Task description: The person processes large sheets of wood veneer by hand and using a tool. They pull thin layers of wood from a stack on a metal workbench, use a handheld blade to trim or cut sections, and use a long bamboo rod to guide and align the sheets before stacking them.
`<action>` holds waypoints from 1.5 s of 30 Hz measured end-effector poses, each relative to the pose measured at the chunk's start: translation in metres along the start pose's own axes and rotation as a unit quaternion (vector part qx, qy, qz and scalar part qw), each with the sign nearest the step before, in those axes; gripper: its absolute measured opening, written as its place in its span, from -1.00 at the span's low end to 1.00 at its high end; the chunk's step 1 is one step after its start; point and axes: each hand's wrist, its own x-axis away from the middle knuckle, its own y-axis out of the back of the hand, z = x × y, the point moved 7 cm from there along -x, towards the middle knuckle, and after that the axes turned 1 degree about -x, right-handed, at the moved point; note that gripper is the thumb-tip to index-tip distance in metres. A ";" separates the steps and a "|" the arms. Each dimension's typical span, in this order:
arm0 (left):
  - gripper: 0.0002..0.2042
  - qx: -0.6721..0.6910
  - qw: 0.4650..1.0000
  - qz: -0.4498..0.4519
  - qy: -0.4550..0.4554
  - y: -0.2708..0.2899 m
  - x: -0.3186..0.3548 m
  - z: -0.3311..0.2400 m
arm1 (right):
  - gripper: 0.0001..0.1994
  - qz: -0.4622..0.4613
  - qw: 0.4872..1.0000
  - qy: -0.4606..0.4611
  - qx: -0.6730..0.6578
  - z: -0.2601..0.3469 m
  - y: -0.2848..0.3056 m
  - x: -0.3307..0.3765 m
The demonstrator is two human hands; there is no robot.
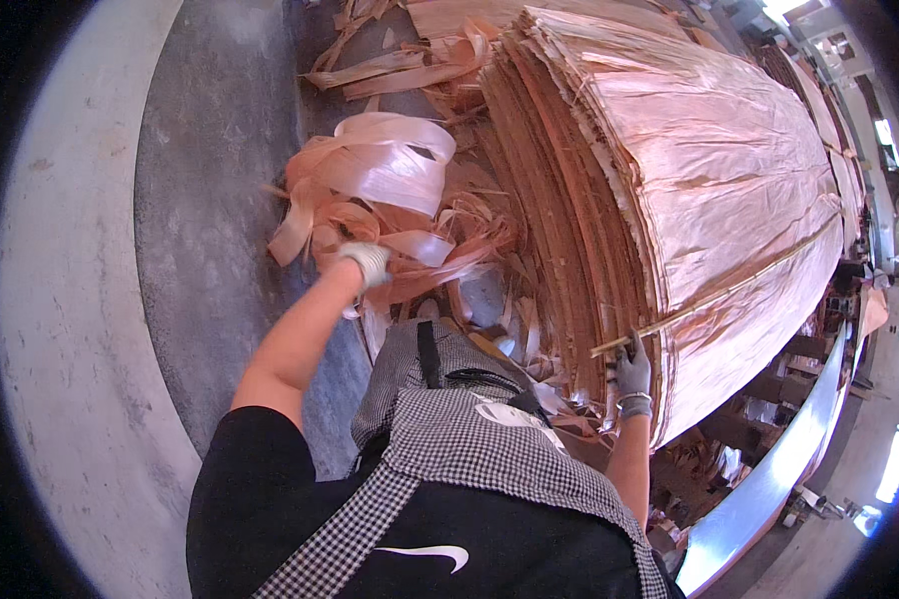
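Observation:
A tall stack of thin reddish wood veneer sheets [729,170] fills the right of the view. My right hand [632,372], in a grey glove, grips the near end of a long thin wooden stick [729,290] that lies across the top sheet. My left hand [367,262], in a light glove, is stretched out to the left and closed on curled veneer strips [390,170] from a loose heap on the floor beside the stack.
Grey concrete floor [210,230] spreads to the left. More veneer scraps [390,70] lie behind the heap. A long pale metal rail [769,479] runs along the lower right, with bright windows beyond. I wear a checked apron [449,439].

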 end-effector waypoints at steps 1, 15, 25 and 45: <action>-0.58 -0.057 0.997 0.055 -0.003 -0.009 -0.001 -0.022 | -0.62 -0.007 0.997 0.046 -0.063 -0.006 -0.005 -0.005; -0.59 0.112 0.955 0.005 -0.273 -0.049 0.023 -0.358 | -0.63 -0.337 0.838 -0.119 -0.414 -0.099 0.180 0.103; -0.61 0.186 0.868 0.038 -0.459 -0.040 0.078 -0.567 | -0.82 -0.385 0.815 -0.115 -0.419 -0.136 0.195 0.194; -0.69 0.572 0.749 0.303 -0.140 0.009 0.016 -0.558 | -0.82 -0.467 0.659 -0.331 -0.489 -0.340 0.195 0.165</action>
